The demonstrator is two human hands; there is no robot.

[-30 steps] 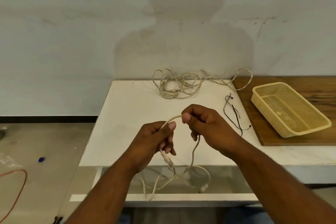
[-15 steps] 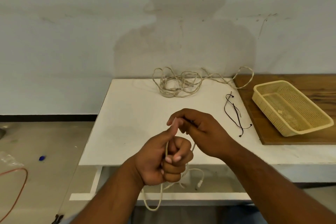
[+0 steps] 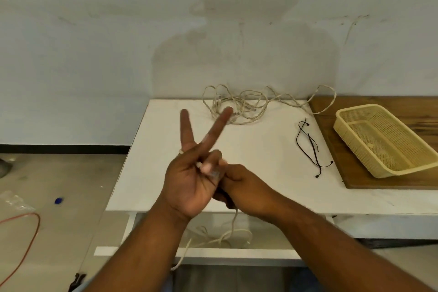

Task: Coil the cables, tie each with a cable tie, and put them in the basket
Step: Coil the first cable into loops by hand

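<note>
Dangling from the gripping right hand [image 3: 245, 191], the cable [image 3: 234, 219] is pinched by the left hand [image 3: 189, 181].

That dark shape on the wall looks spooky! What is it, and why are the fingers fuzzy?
Head view: the shape on the wall is the person's shadow, with the light coming from behind them; the left hand has raised fingers that look slightly smeared, probably from motion; the basket looks sharper.
</note>
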